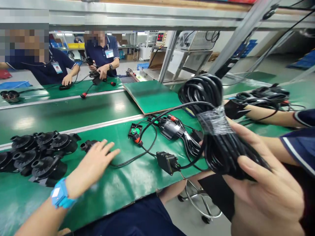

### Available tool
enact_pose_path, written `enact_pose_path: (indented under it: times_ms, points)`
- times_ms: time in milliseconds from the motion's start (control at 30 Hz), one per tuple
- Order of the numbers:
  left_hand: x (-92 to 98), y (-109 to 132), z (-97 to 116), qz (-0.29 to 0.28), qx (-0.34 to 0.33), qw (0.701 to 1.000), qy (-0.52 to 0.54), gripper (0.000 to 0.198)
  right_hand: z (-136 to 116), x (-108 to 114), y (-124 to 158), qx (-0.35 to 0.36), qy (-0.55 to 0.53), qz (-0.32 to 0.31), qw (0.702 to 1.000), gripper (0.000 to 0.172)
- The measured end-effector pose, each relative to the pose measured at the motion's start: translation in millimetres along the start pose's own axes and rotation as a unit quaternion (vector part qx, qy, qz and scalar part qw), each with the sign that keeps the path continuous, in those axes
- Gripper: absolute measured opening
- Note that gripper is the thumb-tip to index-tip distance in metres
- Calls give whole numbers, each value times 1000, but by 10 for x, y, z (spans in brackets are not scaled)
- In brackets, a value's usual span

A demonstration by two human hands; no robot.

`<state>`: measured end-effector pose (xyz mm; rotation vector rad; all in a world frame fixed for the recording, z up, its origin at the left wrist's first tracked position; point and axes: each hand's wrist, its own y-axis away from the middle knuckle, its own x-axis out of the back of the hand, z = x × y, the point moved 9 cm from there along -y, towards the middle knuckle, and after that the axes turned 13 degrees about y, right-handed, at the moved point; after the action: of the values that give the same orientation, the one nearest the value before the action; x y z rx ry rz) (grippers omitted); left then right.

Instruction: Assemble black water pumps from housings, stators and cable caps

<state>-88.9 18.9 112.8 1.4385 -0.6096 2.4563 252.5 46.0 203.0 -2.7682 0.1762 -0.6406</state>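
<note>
My right hand [268,183] is closed round a thick coil of black cable [221,137], bound in the middle with clear wrap and raised above the bench edge. From the coil, cable runs to a black box [167,162] near the front edge and toward a black connector part with a green face [135,131] and orange-red ring. My left hand [95,160], a blue band on its wrist, lies with fingers spread over a small black pump [89,145]. The hand hides most of that pump; whether it grips it I cannot tell.
Several black pumps [41,150] stand grouped at the left. Behind the connector lies another pump with bundled cable [172,127]. A green board [152,95] bridges the conveyor [103,106]. Co-workers handle cables across it; another person's arm [270,113] reaches in at right, beside cable coils [261,95].
</note>
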Motion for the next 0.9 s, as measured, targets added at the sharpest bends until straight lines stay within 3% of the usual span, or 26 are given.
enact_pose_path:
  times_ms: [67, 133, 200, 300, 400, 467, 500, 567, 633, 767, 900]
  points:
    - [-255, -188, 373, -30, -27, 990, 139, 59, -28, 63, -58, -29, -56, 28, 998, 49]
    - [-474, -468, 646, -10, -46, 961, 271, 57, -57, 107, -60, -59, -85, 36, 994, 47]
    - [-677, -766, 728, 25, -42, 931, 362, 58, -142, 136, -36, -68, -91, 43, 993, 46]
    - [-952, -1064, 750, 23, -54, 893, 446, 66, -419, 118, -40, -18, -104, 58, 993, 47]
    - [-1014, -1101, 733, 44, -48, 863, 502, 40, -822, 24, -160, 95, -108, 51, 988, 48]
    - [-931, -1033, 732, 67, -35, 845, 529, 25, -1105, -22, -299, 186, -93, 39, 977, 46]
    - [-868, -993, 740, 69, -29, 822, 564, 26, -1239, -22, -375, 234, -87, 40, 968, 43]
    - [-684, -918, 749, 64, -21, 747, 661, 34, -1441, -1, -540, 312, -84, 48, 945, 39]
    - [-406, -846, 673, 96, -1, 664, 742, 39, -1513, -14, -733, 344, -94, 46, 933, 41]
    - [185, -684, 388, 221, 90, 559, 794, 36, -1303, -268, -1116, 270, -156, -20, 950, 45]
    - [538, -656, 450, 183, 156, 470, 849, 51, -955, -601, -1266, 161, -199, -77, 964, 52]
